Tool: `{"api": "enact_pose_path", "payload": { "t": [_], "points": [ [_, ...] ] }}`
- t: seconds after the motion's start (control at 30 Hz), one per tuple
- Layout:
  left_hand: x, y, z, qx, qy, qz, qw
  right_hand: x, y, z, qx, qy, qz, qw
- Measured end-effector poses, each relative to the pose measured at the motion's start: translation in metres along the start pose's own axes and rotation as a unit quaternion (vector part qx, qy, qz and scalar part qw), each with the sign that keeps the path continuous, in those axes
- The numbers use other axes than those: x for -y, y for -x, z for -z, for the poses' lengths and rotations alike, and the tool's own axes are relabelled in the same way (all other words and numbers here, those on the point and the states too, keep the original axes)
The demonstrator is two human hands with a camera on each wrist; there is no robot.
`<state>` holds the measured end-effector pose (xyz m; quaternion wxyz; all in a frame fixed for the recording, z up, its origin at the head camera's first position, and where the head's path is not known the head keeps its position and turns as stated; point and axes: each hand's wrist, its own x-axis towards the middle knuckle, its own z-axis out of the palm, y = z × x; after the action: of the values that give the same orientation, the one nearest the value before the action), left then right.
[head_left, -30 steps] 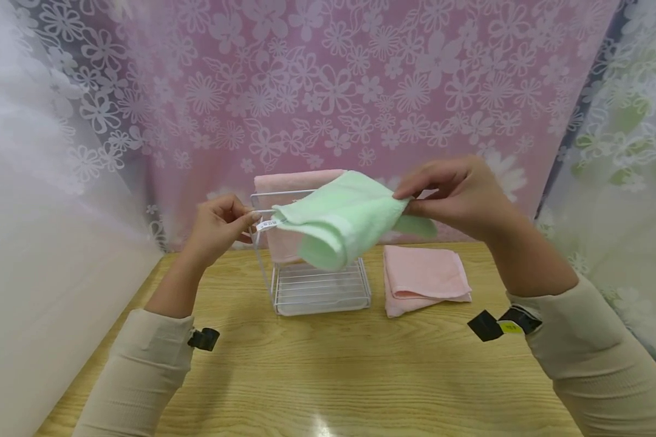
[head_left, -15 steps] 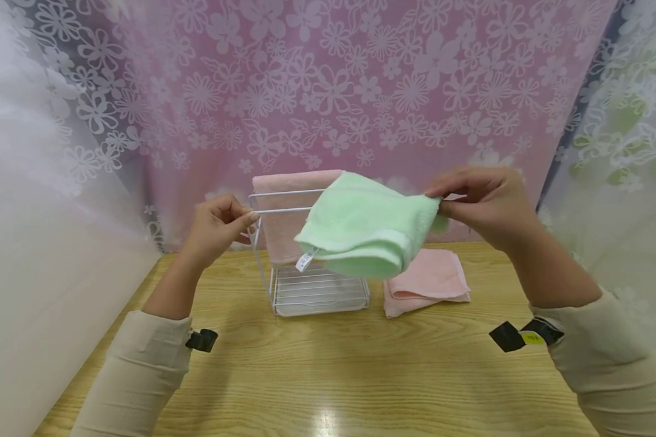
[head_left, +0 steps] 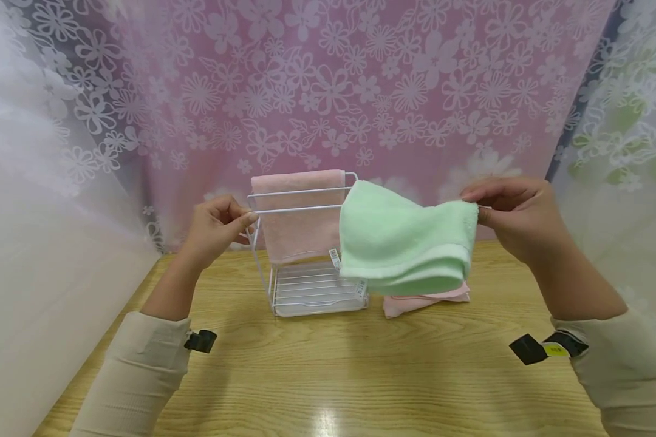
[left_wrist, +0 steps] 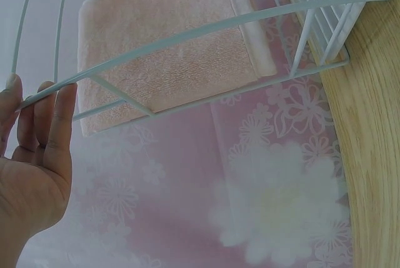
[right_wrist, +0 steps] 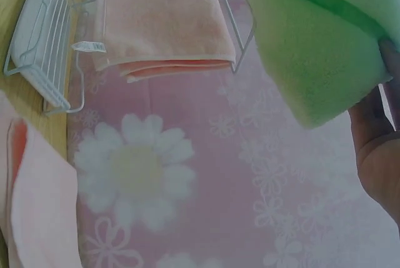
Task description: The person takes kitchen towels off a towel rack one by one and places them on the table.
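A white wire rack [head_left: 300,209] stands on the table, and my left hand [head_left: 213,224] grips its upper left corner between thumb and fingers. Over the rack's rear bar hangs a pink towel [head_left: 300,233] with a small white tag. My right hand [head_left: 525,221] pinches one end of a folded light green towel [head_left: 407,237], held up in the air. In the head view the green towel's left edge overlaps the rack's right end; whether they touch I cannot tell. The left wrist view shows curled fingers [left_wrist: 59,115] at the rack's bar.
Right of the rack, a folded pink towel [head_left: 426,302] lies on the wooden table [head_left: 317,370], partly hidden behind the green one. A tray with wire slats [head_left: 317,291] forms the rack's base. A pink flowered curtain [head_left: 328,91] hangs behind, with pale sheets at both sides.
My right hand has moved right, carrying the green towel off the rack's front bar. More of the rack and the hanging pink towel now shows. My left hand has stayed at the rack's corner.
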<state>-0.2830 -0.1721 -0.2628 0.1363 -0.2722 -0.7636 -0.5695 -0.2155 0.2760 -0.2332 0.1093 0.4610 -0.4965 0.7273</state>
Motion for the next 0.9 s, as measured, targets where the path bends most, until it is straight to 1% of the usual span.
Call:
{"api": "enact_pose_path", "payload": {
  "t": [0.1, 0.13, 0.2, 0.23, 0.27, 0.3, 0.33, 0.37, 0.4, 0.47, 0.53, 0.63, 0.7, 0.77, 0.9],
  "points": [
    [0.0, 0.0, 0.0, -0.001, 0.004, -0.003, 1.0, 0.003, 0.007, 0.006, -0.005, -0.003, -0.017, 0.9998],
    [0.0, 0.0, 0.0, -0.001, 0.006, -0.004, 1.0, 0.004, 0.01, 0.008, -0.012, 0.004, -0.026, 0.9996],
    [0.001, 0.0, 0.0, -0.001, 0.009, -0.007, 0.9999, 0.004, 0.014, 0.012, -0.024, 0.037, -0.053, 0.9976],
    [0.001, 0.0, 0.0, -0.001, 0.01, -0.007, 0.9999, 0.004, 0.017, 0.014, -0.031, 0.065, -0.073, 0.9947],
    [0.001, 0.0, 0.0, -0.001, 0.01, -0.009, 0.9999, 0.004, 0.02, 0.016, -0.039, 0.108, -0.098, 0.9886],
    [0.001, 0.0, 0.0, -0.001, 0.011, -0.009, 0.9999, 0.003, 0.023, 0.018, -0.042, 0.158, -0.123, 0.9789],
    [0.001, 0.0, -0.001, -0.001, 0.011, -0.009, 0.9999, 0.002, 0.025, 0.02, -0.04, 0.206, -0.149, 0.9662],
    [0.001, 0.0, -0.001, -0.001, 0.011, -0.008, 0.9999, 0.001, 0.028, 0.023, -0.031, 0.252, -0.175, 0.9512],
    [0.001, 0.0, -0.001, -0.001, 0.011, -0.007, 0.9999, -0.001, 0.031, 0.025, -0.023, 0.291, -0.198, 0.9359],
    [0.0, 0.0, -0.001, 0.0, 0.011, -0.005, 0.9999, -0.005, 0.036, 0.028, -0.01, 0.355, -0.228, 0.9066],
    [0.0, 0.001, -0.001, 0.0, 0.01, -0.001, 0.9999, -0.009, 0.041, 0.032, -0.002, 0.382, -0.244, 0.8914],
    [0.0, 0.001, -0.001, 0.0, 0.009, 0.004, 0.9999, -0.012, 0.047, 0.036, -0.01, 0.422, -0.264, 0.8669],
    [0.0, 0.001, -0.001, 0.001, 0.009, 0.005, 0.9999, -0.013, 0.051, 0.039, -0.012, 0.44, -0.276, 0.8542],
    [0.0, 0.001, -0.001, 0.002, 0.009, 0.004, 1.0, -0.013, 0.053, 0.042, -0.011, 0.452, -0.282, 0.8459],
    [0.0, 0.0, 0.0, 0.002, 0.01, 0.0, 0.9999, -0.009, 0.056, 0.048, -0.007, 0.456, -0.285, 0.8429]
  ]
}}
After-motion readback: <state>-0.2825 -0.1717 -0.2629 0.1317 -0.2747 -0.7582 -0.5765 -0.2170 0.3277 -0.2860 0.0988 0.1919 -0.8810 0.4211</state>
